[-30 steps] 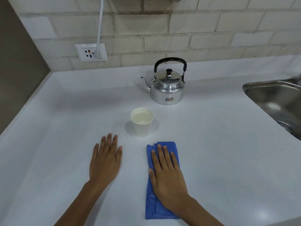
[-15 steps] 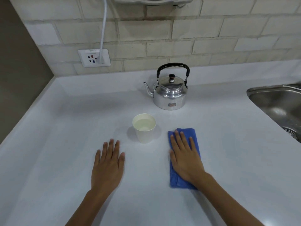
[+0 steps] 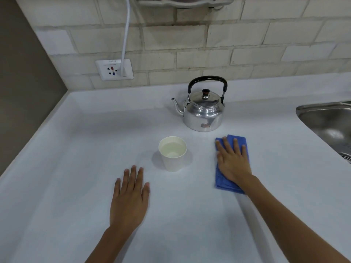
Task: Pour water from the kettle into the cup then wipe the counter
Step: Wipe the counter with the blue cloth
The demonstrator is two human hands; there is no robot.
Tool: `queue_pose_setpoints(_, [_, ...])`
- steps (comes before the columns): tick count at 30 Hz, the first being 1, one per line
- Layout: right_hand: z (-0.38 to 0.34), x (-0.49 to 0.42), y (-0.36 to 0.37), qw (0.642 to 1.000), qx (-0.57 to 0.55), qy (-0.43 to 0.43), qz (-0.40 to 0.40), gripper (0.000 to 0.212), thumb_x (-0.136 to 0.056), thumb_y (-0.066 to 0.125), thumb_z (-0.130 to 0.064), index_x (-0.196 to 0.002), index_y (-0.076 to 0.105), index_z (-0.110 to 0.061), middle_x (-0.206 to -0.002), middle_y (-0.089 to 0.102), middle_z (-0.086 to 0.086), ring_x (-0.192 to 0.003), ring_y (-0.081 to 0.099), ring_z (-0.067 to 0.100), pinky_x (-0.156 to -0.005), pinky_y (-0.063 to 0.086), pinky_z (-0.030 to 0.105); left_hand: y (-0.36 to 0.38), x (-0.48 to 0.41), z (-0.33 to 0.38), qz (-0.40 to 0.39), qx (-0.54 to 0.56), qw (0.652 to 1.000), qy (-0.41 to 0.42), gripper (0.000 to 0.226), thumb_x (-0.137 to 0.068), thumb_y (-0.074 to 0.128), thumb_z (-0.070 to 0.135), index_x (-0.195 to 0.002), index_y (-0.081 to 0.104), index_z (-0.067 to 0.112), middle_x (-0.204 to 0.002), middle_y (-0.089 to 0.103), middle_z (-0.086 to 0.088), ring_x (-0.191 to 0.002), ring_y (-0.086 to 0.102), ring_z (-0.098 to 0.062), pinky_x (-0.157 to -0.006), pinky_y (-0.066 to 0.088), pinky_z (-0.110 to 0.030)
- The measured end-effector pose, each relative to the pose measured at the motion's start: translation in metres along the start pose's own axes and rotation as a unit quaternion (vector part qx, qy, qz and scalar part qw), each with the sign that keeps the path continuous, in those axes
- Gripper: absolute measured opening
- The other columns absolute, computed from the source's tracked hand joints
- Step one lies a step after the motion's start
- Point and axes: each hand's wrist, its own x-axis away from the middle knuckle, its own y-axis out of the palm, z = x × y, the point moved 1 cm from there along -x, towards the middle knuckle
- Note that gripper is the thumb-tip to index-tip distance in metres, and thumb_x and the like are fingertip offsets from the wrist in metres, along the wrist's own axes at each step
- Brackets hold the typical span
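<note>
A shiny metal kettle with a black handle stands upright near the back wall, spout pointing left. In front of it a white paper cup holds water. My right hand lies flat, fingers spread, pressing a folded blue cloth onto the white counter, to the right of the cup and just in front of the kettle. Palm down on the counter, my left hand rests to the front left of the cup and holds nothing.
A steel sink is set into the counter at the right edge. A wall socket with a white cable plugged in sits on the brick wall at the back left. The counter ends at its left edge by a brown wall.
My right hand has slid the blue cloth away from me and to the right, from in front of the cup to beside it near the kettle. My left hand has stayed put.
</note>
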Motion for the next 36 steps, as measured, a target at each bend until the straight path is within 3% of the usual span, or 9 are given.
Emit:
queue_pose_setpoints(6, [-0.010,0.066,0.011,0.982,-0.033,-0.186,-0.004,0.050,-0.095,0.008,-0.041,-0.141,-0.009,-0.036,-0.152,-0.011,-0.015,-0.141,-0.015,0.016,-0.117,-0.011,0.037,-0.001,0.001,0.000,-0.002,0.019,1.000,0.005,0.083,-0.079,-0.024,0.057,-0.144,0.010,0.018,-0.154,0.013,-0.004,-0.142,0.010,-0.022,-0.114,0.005,-0.038])
queue_pose_setpoints(9, [0.014,0.059,0.010,0.986,-0.035,-0.161,0.011,0.052,-0.091,0.005,-0.046,-0.141,-0.008,-0.037,-0.152,-0.010,-0.015,-0.140,-0.017,0.013,-0.115,-0.013,0.031,-0.002,0.000,0.001,0.000,0.009,1.000,0.003,0.082,-0.081,-0.023,0.056,-0.144,0.011,0.016,-0.153,0.014,-0.004,-0.142,0.011,-0.022,-0.114,0.007,-0.039])
queue_pose_setpoints(14, [-0.009,0.001,0.008,0.995,-0.023,-0.097,-0.002,0.053,-0.098,0.019,-0.035,-0.144,-0.003,-0.023,-0.157,-0.006,0.001,-0.143,-0.011,0.022,-0.117,-0.005,0.038,-0.002,-0.001,0.005,0.005,0.016,1.000,-0.006,0.083,-0.080,-0.023,0.056,-0.144,0.012,0.017,-0.153,0.012,-0.003,-0.141,0.007,-0.020,-0.114,0.006,-0.039])
queue_pose_setpoints(18, [-0.047,-0.017,0.009,0.978,-0.012,-0.207,-0.018,0.052,-0.098,0.018,-0.030,-0.145,-0.001,-0.019,-0.157,-0.004,0.003,-0.143,-0.009,0.025,-0.118,-0.004,0.038,-0.004,-0.001,0.005,0.000,0.001,1.000,-0.005,0.081,-0.082,-0.021,0.055,-0.143,0.014,0.015,-0.152,0.014,-0.003,-0.141,0.012,-0.022,-0.114,0.006,-0.036])
queue_pose_setpoints(22, [-0.030,-0.008,0.013,0.937,-0.046,-0.346,-0.031,0.049,-0.099,0.016,-0.031,-0.143,-0.003,-0.027,-0.154,-0.007,-0.009,-0.141,-0.015,0.012,-0.117,-0.007,0.030,-0.014,-0.001,0.009,-0.031,0.006,0.999,-0.017,0.070,-0.094,0.000,0.046,-0.135,0.041,0.008,-0.141,0.043,-0.013,-0.129,0.040,-0.032,-0.110,0.005,-0.031])
queue_pose_setpoints(25, [-0.030,-0.033,0.008,0.935,-0.046,-0.348,-0.054,0.047,-0.099,0.016,-0.031,-0.140,-0.008,-0.031,-0.154,-0.007,-0.010,-0.142,-0.013,0.010,-0.116,-0.009,0.027,-0.017,-0.002,0.010,-0.032,0.007,0.999,-0.016,0.067,-0.095,0.002,0.044,-0.134,0.043,0.009,-0.140,0.045,-0.013,-0.128,0.042,-0.032,-0.108,0.002,-0.029])
queue_pose_setpoints(30, [-0.073,-0.059,0.003,0.947,-0.046,-0.314,-0.045,0.051,-0.100,0.021,-0.029,-0.144,0.000,-0.020,-0.157,0.000,-0.001,-0.143,-0.005,0.017,-0.116,-0.005,0.029,-0.016,0.000,0.008,-0.025,0.009,1.000,-0.014,0.069,-0.093,-0.001,0.046,-0.137,0.039,0.011,-0.143,0.041,-0.010,-0.132,0.037,-0.030,-0.108,-0.001,-0.028])
queue_pose_setpoints(33, [-0.061,-0.039,0.006,0.938,-0.055,-0.340,-0.029,0.050,-0.100,0.019,-0.030,-0.142,-0.008,-0.024,-0.151,-0.009,-0.010,-0.143,-0.008,0.013,-0.114,-0.009,0.025,-0.012,0.000,0.005,-0.006,0.023,1.000,-0.002,0.072,-0.091,-0.005,0.051,-0.140,0.032,0.014,-0.148,0.033,-0.006,-0.137,0.026,-0.026,-0.108,-0.004,-0.026])
queue_pose_setpoints(36, [-0.032,-0.008,0.014,0.931,-0.064,-0.358,-0.021,0.048,-0.099,0.015,-0.034,-0.140,-0.010,-0.033,-0.150,-0.011,-0.017,-0.140,-0.015,0.007,-0.114,-0.011,0.024,-0.004,0.000,0.001,0.020,0.024,1.000,0.004,0.075,-0.084,-0.015,0.057,-0.144,0.011,0.021,-0.152,0.011,0.003,-0.140,0.004,-0.016,-0.112,-0.007,-0.026])
